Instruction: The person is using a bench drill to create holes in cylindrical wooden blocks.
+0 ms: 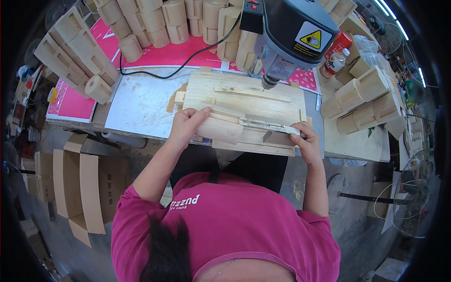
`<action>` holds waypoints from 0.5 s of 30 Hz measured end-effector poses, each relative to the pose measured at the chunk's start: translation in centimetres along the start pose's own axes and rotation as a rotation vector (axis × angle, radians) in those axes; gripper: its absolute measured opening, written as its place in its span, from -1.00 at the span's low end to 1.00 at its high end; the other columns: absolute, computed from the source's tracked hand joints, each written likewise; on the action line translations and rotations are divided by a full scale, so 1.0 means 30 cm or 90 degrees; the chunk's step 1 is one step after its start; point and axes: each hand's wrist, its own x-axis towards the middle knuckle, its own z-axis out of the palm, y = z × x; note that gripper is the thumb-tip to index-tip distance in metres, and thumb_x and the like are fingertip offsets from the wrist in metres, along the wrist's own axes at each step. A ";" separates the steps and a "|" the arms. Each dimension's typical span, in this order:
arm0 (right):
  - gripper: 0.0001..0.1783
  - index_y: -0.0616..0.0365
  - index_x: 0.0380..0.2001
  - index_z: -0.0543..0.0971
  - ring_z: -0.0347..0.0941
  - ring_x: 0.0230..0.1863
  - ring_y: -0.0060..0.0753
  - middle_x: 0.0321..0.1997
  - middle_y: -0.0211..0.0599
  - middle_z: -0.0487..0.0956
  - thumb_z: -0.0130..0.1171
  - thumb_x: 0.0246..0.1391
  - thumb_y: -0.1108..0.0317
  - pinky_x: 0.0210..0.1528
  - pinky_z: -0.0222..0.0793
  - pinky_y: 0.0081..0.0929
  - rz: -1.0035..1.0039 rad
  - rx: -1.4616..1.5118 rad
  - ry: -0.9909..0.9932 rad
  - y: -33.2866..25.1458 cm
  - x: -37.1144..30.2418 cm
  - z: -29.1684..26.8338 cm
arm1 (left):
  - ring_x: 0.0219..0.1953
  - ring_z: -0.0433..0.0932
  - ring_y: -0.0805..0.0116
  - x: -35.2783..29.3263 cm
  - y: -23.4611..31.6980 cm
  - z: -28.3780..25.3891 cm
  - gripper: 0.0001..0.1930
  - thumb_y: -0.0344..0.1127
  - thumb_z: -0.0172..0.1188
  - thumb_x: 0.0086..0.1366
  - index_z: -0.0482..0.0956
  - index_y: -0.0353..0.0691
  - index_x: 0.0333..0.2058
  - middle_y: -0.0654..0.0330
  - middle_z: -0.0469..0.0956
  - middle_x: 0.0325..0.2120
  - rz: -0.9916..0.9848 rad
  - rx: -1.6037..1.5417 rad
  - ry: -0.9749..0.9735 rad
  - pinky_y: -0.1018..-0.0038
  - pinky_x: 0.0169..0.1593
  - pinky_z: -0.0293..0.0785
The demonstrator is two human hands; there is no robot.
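Note:
My left hand [186, 124] is closed around the left end of a pale, rounded wooden block [220, 130] with a lengthwise groove, its thumb lying on the upper edge. My right hand [307, 143] pinches the right end of a narrow, light strip [270, 124] with slots or notches along it; its exact kind is unclear. The strip's left end meets the block's right end. Both lie over the near part of a flat wooden board [244, 101] with thin battens fixed on it. Above the board's far side hangs a drill press [296, 37], its chuck [269, 83] apart from both hands.
Rows of wooden cylinders [152, 23] stand at the back, with grooved ones [75, 40] at left and more [364, 96] at right. A black cable [188, 61] crosses the worktable. A bottle [336, 61] stands beyond the drill. An open carton [89, 188] is on the floor.

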 end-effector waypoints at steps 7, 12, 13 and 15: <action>-0.74 0.23 -0.31 0.53 0.31 -0.25 -0.59 -0.33 -0.43 0.40 0.22 -0.19 0.56 -0.26 0.23 -0.69 -0.042 -0.042 0.004 -0.004 0.041 0.073 | -0.58 0.31 0.53 0.038 -0.108 0.131 -0.64 -0.07 0.21 0.09 0.48 -0.33 -0.49 0.28 0.36 -0.65 0.140 0.075 -0.105 0.59 -0.53 0.18; -0.71 0.23 -0.31 0.52 0.33 -0.26 -0.56 -0.34 -0.40 0.40 0.22 -0.22 0.60 -0.28 0.24 -0.68 -0.101 -0.130 0.022 0.022 0.044 0.059 | -0.46 0.38 0.29 0.032 -0.079 0.105 -0.55 -0.16 0.32 -0.08 0.47 -0.29 -0.24 0.13 0.40 -0.51 0.454 0.289 -0.143 0.42 -0.37 0.26; -0.71 0.23 -0.31 0.52 0.33 -0.26 -0.56 -0.34 -0.40 0.40 0.22 -0.22 0.60 -0.28 0.24 -0.68 -0.104 -0.130 0.020 0.026 0.052 0.056 | -0.40 0.38 0.27 0.033 -0.106 0.099 -0.51 -0.18 0.34 -0.15 0.47 -0.22 -0.20 0.16 0.41 -0.50 0.507 0.387 -0.097 0.35 -0.27 0.21; -0.71 0.22 -0.32 0.52 0.34 -0.27 -0.52 -0.35 -0.38 0.41 0.23 -0.24 0.59 -0.27 0.24 -0.66 -0.153 -0.152 0.049 0.036 0.059 0.056 | -0.34 0.38 0.24 0.026 -0.121 0.094 -0.45 -0.20 0.37 -0.21 0.47 -0.15 -0.16 0.20 0.42 -0.49 0.555 0.488 -0.045 0.29 -0.16 0.16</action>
